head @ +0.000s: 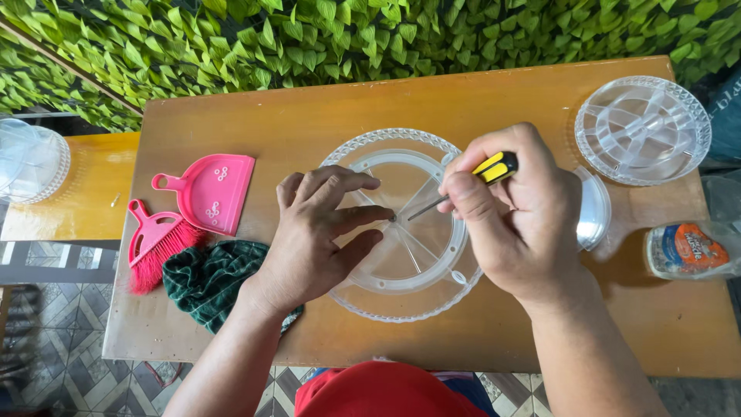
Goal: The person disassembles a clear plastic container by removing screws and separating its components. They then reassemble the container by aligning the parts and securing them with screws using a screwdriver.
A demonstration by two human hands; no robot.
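Note:
A round clear plastic tray [386, 305] with divider ribs lies in the middle of the wooden table [494, 100]. My left hand [316, 235] rests on its left part, fingers reaching to the tray's centre. My right hand [513, 208] grips a screwdriver [494, 167] with a yellow and black handle. Its metal shaft points down-left, with the tip at the centre hub next to my left fingertips.
A second clear divided tray [642, 130] sits at the far right, a clear dome lid [594, 208] beside my right hand, a small bottle [691, 249] at the right edge. At the left lie a pink dustpan [208, 191] holding small rings, a pink brush [154, 243] and a green cloth [212, 282].

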